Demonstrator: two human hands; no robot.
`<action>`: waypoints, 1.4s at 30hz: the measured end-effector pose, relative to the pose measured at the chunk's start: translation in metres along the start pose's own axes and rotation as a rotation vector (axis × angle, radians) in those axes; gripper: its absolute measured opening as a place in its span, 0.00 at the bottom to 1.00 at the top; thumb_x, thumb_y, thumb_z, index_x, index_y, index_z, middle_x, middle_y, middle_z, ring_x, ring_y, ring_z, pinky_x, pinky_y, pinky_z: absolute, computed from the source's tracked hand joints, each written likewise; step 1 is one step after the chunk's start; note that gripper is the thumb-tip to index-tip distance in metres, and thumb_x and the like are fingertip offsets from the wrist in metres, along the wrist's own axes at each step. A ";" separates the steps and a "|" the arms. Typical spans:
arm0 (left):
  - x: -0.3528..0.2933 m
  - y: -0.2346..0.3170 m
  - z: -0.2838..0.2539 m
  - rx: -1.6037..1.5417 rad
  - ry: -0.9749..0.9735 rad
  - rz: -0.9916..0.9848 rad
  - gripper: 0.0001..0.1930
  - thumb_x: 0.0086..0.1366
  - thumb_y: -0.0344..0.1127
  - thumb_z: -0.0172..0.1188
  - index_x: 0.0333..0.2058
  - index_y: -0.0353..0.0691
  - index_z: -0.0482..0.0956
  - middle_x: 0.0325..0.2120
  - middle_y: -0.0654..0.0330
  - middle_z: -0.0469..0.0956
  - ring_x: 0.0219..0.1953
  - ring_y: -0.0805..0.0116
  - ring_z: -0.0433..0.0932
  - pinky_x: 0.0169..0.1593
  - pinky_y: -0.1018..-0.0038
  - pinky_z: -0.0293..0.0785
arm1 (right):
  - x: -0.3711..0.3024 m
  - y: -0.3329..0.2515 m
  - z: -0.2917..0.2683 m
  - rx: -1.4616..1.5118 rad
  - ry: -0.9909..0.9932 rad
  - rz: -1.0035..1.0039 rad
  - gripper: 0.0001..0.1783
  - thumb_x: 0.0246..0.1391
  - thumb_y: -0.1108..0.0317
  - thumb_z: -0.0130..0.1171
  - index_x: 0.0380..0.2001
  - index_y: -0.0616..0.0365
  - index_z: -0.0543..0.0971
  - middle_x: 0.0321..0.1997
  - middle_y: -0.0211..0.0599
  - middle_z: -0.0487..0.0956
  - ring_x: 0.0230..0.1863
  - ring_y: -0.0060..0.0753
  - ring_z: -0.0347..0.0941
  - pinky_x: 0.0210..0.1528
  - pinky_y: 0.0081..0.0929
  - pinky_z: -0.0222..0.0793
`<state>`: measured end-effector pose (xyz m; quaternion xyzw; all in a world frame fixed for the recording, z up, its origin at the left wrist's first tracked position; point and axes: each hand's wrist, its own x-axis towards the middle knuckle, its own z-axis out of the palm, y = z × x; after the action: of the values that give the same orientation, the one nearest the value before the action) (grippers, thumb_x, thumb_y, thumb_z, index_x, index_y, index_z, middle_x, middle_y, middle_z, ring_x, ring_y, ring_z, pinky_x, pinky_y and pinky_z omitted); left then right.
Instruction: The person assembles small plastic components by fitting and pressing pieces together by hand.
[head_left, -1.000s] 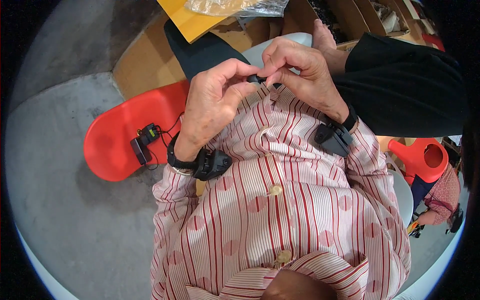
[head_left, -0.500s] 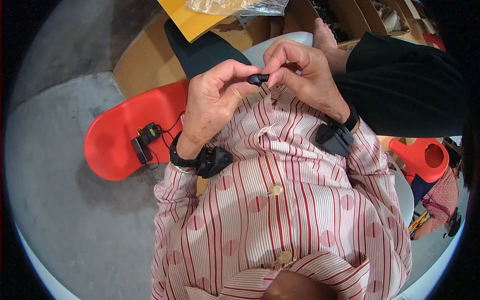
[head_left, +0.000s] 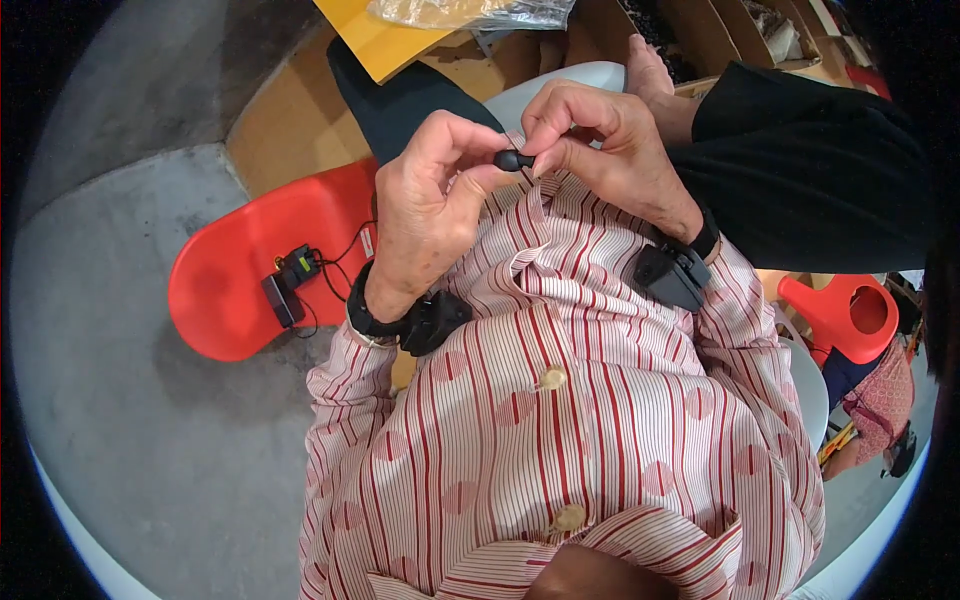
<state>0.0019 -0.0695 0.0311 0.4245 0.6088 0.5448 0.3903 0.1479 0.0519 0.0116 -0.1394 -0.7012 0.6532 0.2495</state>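
A small black rounded piece (head_left: 513, 160), with a bulbous left end and a narrower right end, is held up in front of my shirt; its exact kind cannot be made out. My right hand (head_left: 612, 150) pinches its right end between thumb and forefinger. From the other side, my left hand (head_left: 432, 200) has thumb and forefinger closed about the bulbous end. A thin dark strip shows just below the piece, between the fingertips. Each wrist carries a black strap with a black device, one at the left wrist (head_left: 435, 322) and one at the right wrist (head_left: 672, 275).
To the left, a red chair seat (head_left: 215, 290) bears small black boxes (head_left: 290, 285) with cables. A yellow-orange sheet (head_left: 385, 40) with clear plastic (head_left: 470, 12) lies ahead, beside open cardboard boxes (head_left: 735, 40). Another red seat (head_left: 845, 315) and a person's patterned clothing (head_left: 882, 395) show at right.
My left hand has turned a little and its forefinger has lifted slightly, showing more of the black piece's rounded end. The right hand stays nearly still, keeping its pinch.
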 end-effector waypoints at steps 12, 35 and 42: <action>0.002 0.003 -0.009 0.422 -0.079 0.465 0.11 0.44 0.15 0.58 0.29 0.33 0.73 0.27 0.55 0.76 0.29 0.60 0.76 0.32 0.73 0.73 | 0.000 -0.001 0.004 0.143 -0.090 0.141 0.07 0.41 0.81 0.62 0.25 0.62 0.73 0.25 0.24 0.72 0.30 0.16 0.66 0.35 0.16 0.64; -0.001 -0.005 -0.012 0.460 -0.087 0.553 0.14 0.42 0.15 0.60 0.30 0.33 0.70 0.28 0.54 0.75 0.29 0.58 0.75 0.31 0.71 0.72 | -0.001 0.003 0.010 0.035 -0.131 0.199 0.22 0.40 0.59 0.70 0.34 0.61 0.73 0.30 0.27 0.74 0.32 0.18 0.69 0.40 0.18 0.68; 0.004 -0.008 -0.008 0.499 -0.151 0.560 0.13 0.43 0.14 0.57 0.30 0.33 0.70 0.29 0.53 0.74 0.30 0.56 0.74 0.33 0.70 0.72 | -0.007 -0.007 0.010 -0.072 -0.042 0.346 0.15 0.44 0.70 0.65 0.35 0.63 0.74 0.29 0.29 0.75 0.31 0.18 0.71 0.37 0.17 0.69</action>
<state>-0.0080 -0.0687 0.0244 0.6953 0.5528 0.4324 0.1549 0.1492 0.0389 0.0173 -0.2531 -0.6947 0.6637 0.1138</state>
